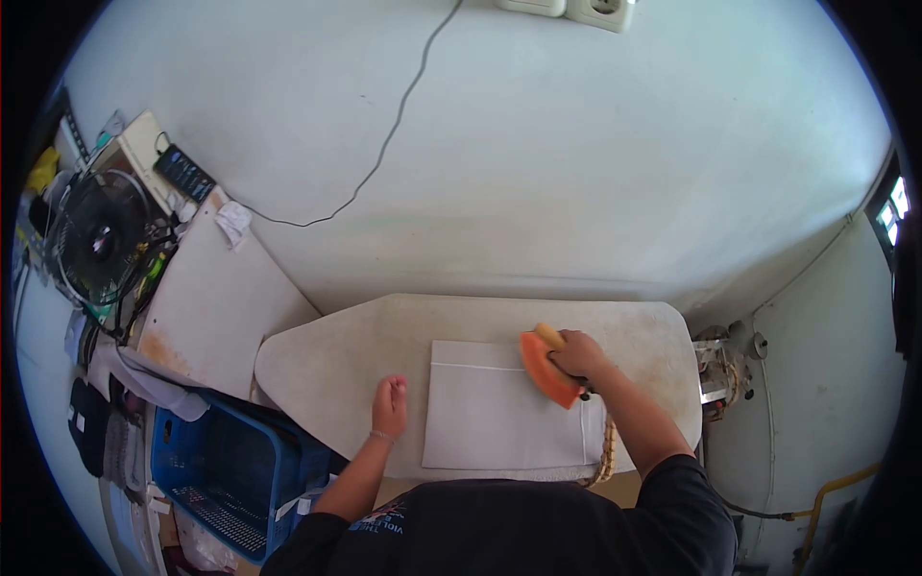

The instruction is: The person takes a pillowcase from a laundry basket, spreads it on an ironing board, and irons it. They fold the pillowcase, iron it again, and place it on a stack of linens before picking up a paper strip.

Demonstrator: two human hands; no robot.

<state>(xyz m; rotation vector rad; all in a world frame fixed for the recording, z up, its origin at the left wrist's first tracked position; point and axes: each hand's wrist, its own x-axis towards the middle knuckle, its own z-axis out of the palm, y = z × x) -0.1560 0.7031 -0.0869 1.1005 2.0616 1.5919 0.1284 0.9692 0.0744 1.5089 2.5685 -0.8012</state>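
My right hand (578,357) is closed round the light handle of an orange iron (545,372). The iron rests over the upper right part of a folded white cloth (499,418), with its pale handle end towards the wall. This cloth lies flat on the ironing board (351,350), and a thin line crosses it near its far edge. Left of the cloth, apart from it, my left hand (390,407) hovers over the board with its fingers curled together and nothing visible in them. A braided cord (608,451) hangs at the cloth's right front corner.
A blue plastic basket (216,480) stands at the lower left. Behind it are a fan (101,240), a black power strip (182,173) and piled clothes (110,437). A grey cable (389,144) runs along the wall. Metal equipment (720,374) and a yellow pipe (818,504) are on the right.
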